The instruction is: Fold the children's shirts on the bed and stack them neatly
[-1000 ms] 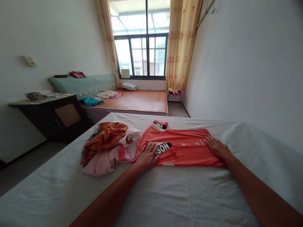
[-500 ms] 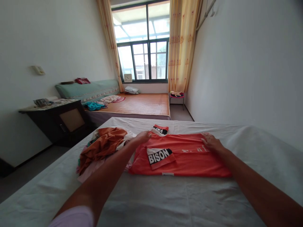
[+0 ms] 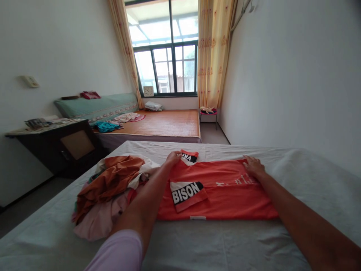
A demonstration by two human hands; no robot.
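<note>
An orange-red T-shirt (image 3: 225, 203) lies folded lengthwise on the pale sheet. Both its sleeves have white and black bands; the near one reads "BISON". At the far sleeve (image 3: 191, 156), my left hand (image 3: 173, 158) has its fingers bent together on the fabric by the collar end. My right hand (image 3: 254, 166) rests on the shirt's far edge toward the hem, its fingers spread over the cloth. Beside my left forearm sits a heap of crumpled clothes (image 3: 113, 184), brown-orange, pink and white; the forearm covers part of the heap and of the shirt.
The pale sheet (image 3: 225, 244) covers the surface in front of me. Beyond it stands a bed with a brown mat (image 3: 169, 122) and some clothes. A dark cabinet (image 3: 56, 146) is at the left, a small stool (image 3: 208, 113) by the curtain, a white wall (image 3: 296, 75) at the right.
My left hand has moved slightly away from me to the far sleeve, its forearm swinging inward. My right hand stays on the far edge. The camera view has shifted a little.
</note>
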